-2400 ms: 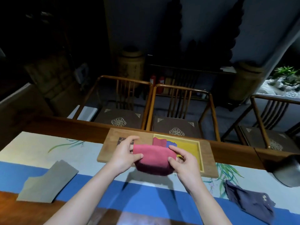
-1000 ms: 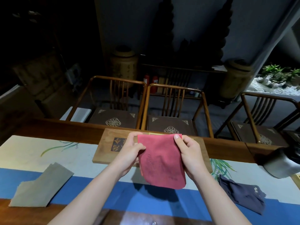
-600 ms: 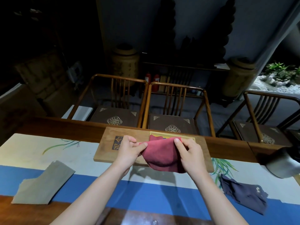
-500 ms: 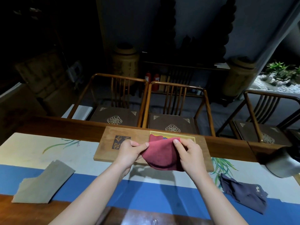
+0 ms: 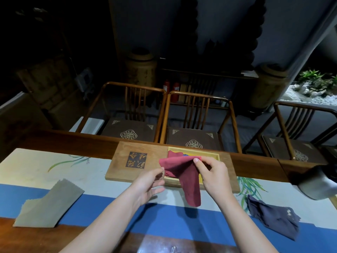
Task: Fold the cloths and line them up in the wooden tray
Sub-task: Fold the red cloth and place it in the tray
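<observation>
My right hand (image 5: 213, 176) pinches the top fold of a red cloth (image 5: 187, 179). The cloth hangs over the yellow-lined compartment of the wooden tray (image 5: 120, 167), and its tail droops past the tray's front edge. My left hand (image 5: 151, 181) is blurred, just left of the cloth's edge, with thumb and fingers apart and nothing between them. Behind the held cloth, another red cloth (image 5: 172, 154) and a bit of blue cloth (image 5: 186, 155) lie in the compartment. A grey cloth (image 5: 49, 203) lies flat at the left. At the right sits a crumpled navy cloth (image 5: 273, 216).
The tray stands at the far edge of a table runner (image 5: 164, 216) with a blue band. Wooden chairs (image 5: 195, 137) line the table's far side. A grey rounded object (image 5: 315, 183) juts in at the right edge.
The red cloth was held up spread, then lowered over the tray with both hands. Now my left hand has come off its corner and dropped toward me; the cloth hangs from my right hand.
</observation>
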